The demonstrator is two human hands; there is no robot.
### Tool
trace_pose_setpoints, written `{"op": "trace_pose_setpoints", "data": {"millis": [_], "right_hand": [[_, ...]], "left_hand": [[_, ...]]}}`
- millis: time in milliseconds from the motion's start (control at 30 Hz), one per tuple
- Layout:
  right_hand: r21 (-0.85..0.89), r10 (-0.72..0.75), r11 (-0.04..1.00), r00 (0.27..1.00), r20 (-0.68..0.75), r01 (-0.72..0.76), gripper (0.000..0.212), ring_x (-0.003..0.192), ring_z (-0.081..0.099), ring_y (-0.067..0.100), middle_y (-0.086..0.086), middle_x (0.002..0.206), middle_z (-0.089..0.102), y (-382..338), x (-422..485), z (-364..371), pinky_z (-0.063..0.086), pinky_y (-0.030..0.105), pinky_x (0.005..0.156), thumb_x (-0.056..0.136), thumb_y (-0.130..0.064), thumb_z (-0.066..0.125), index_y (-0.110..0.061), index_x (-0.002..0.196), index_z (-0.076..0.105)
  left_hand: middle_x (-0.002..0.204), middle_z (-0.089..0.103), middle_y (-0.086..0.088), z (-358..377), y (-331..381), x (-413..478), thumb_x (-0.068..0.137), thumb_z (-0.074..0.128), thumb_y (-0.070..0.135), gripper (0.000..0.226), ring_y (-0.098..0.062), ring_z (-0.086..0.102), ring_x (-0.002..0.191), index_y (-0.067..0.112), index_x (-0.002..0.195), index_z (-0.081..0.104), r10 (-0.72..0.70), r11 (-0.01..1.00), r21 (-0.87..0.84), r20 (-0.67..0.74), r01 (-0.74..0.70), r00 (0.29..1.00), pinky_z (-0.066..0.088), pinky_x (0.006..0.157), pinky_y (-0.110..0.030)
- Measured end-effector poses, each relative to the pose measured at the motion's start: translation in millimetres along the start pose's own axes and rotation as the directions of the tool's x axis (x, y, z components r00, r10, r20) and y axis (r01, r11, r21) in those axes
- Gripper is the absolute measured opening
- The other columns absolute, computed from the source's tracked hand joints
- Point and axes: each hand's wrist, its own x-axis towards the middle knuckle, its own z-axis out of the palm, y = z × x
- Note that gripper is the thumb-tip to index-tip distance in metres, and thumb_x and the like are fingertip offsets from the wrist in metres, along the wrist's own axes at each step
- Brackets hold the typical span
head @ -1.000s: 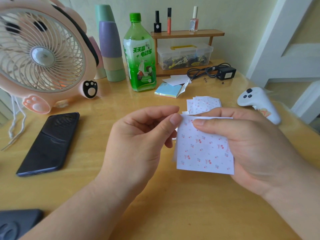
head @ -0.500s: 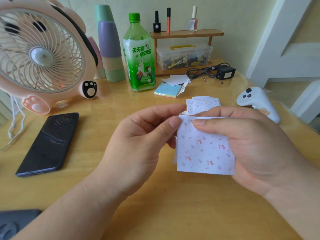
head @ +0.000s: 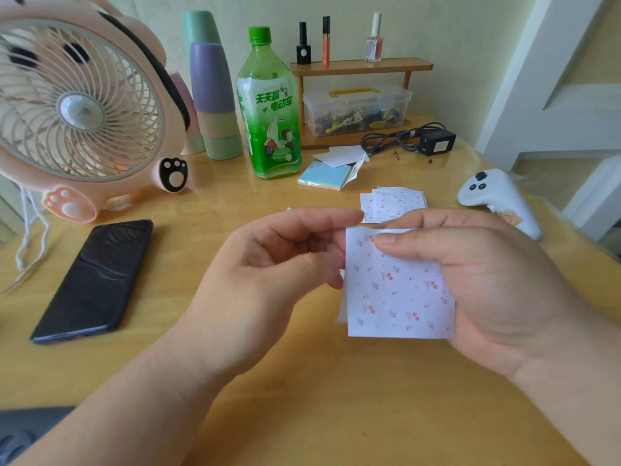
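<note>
A square sheet of white paper with small red cherry prints (head: 400, 290) is held up over the table. My right hand (head: 497, 284) grips its right side, thumb lying across the upper front and fingers behind. My left hand (head: 268, 284) is at the sheet's left edge: the index fingertip reaches the top left corner, the other fingers curl behind the edge, and the thumb sits just left of the paper. A second layer's edge peeks out at the lower left. Several matching sheets (head: 391, 203) lie on the table behind.
On the wooden table (head: 302, 415) are a black phone (head: 94, 280) at left, a pink fan (head: 77, 109), stacked cups (head: 215, 102), a green bottle (head: 268, 109), a coloured note pad (head: 324, 176), a white controller (head: 500, 203), a charger with cable (head: 433, 142) and a small shelf with a clear box (head: 356, 109).
My left thumb has slid off the sheet's top left corner to its left edge. The sheet and my right hand have barely moved.
</note>
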Motion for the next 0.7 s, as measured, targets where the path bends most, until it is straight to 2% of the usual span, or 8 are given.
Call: {"op": "trace_pose_setpoints", "data": {"millis": [133, 267, 367, 467, 533, 600, 700], "right_hand": [[0.017, 0.024, 1.0, 1.0, 0.02, -0.025, 0.039, 0.1, 0.072, 0.046, 0.032, 0.106, 0.071, -3, 0, 0, 0.048, 0.066, 0.099, 0.066, -0.003, 0.078, 0.011, 0.102, 0.067], [0.025, 0.045, 0.999, 0.999, 0.025, -0.045, 0.029, 0.104, 0.067, 0.05, 0.031, 0.108, 0.071, -4, -1, -1, 0.047, 0.066, 0.097, 0.074, -0.002, 0.074, 0.009, 0.099, 0.067], [0.028, 0.068, 0.997, 0.997, 0.025, -0.069, 0.022, 0.094, 0.072, 0.048, 0.031, 0.106, 0.071, -7, -2, 1, 0.053, 0.065, 0.086, 0.069, -0.002, 0.073, 0.006, 0.089, 0.067], [0.037, 0.073, 0.996, 0.996, 0.042, -0.075, 0.03, 0.079, 0.07, 0.037, 0.03, 0.099, 0.072, -9, -3, 2, 0.052, 0.049, 0.075, 0.061, -0.008, 0.074, 0.002, 0.088, 0.069], [0.049, 0.073, 0.996, 0.996, 0.049, -0.075, 0.04, 0.08, 0.069, 0.036, 0.032, 0.104, 0.07, -8, -3, 1, 0.051, 0.047, 0.076, 0.057, -0.011, 0.073, 0.006, 0.092, 0.067], [0.055, 0.069, 0.996, 0.996, 0.053, -0.072, 0.053, 0.08, 0.069, 0.036, 0.033, 0.108, 0.067, -8, -2, 0, 0.051, 0.047, 0.076, 0.055, -0.012, 0.073, 0.014, 0.1, 0.062], [0.05, 0.075, 0.996, 0.995, 0.06, -0.078, 0.059, 0.081, 0.068, 0.037, 0.034, 0.11, 0.067, -8, -2, 0, 0.05, 0.048, 0.076, 0.055, -0.013, 0.073, 0.015, 0.105, 0.061]], "left_hand": [[0.1, 0.068, -0.024, -2, -1, -1, 0.076, 0.069, 0.007, 0.042, -0.03, 0.061, 0.093, 0.012, 0.117, 0.073, 0.024, 1.0, 0.009, 0.087, -0.025, 0.996, 0.053, 0.083, -0.039], [0.107, 0.066, -0.016, -5, 3, -1, 0.076, 0.068, 0.006, 0.051, -0.029, 0.058, 0.094, 0.013, 0.126, 0.069, 0.008, 0.999, 0.046, 0.146, -0.015, 0.989, 0.047, 0.079, -0.044], [0.111, 0.065, -0.016, -6, 6, -1, 0.075, 0.072, 0.009, 0.059, -0.031, 0.057, 0.097, 0.014, 0.133, 0.063, 0.003, 0.992, 0.126, 0.179, -0.026, 0.984, 0.045, 0.077, -0.044], [0.113, 0.065, -0.018, -6, 6, -1, 0.075, 0.074, 0.01, 0.059, -0.032, 0.058, 0.095, 0.016, 0.132, 0.062, 0.01, 0.982, 0.184, 0.178, -0.043, 0.984, 0.046, 0.077, -0.044], [0.115, 0.064, -0.021, -6, 6, -1, 0.075, 0.071, 0.01, 0.057, -0.033, 0.057, 0.096, 0.017, 0.132, 0.064, 0.0, 0.986, 0.162, 0.18, -0.03, 0.984, 0.045, 0.077, -0.045], [0.115, 0.062, -0.021, -8, 9, 0, 0.074, 0.066, 0.009, 0.059, -0.028, 0.056, 0.096, 0.017, 0.133, 0.064, -0.009, 0.993, 0.116, 0.195, -0.014, 0.981, 0.044, 0.075, -0.041], [0.113, 0.061, -0.015, -8, 11, 0, 0.076, 0.07, 0.01, 0.062, -0.023, 0.056, 0.097, 0.018, 0.136, 0.06, -0.018, 0.988, 0.152, 0.216, -0.015, 0.976, 0.044, 0.078, -0.034]]}}
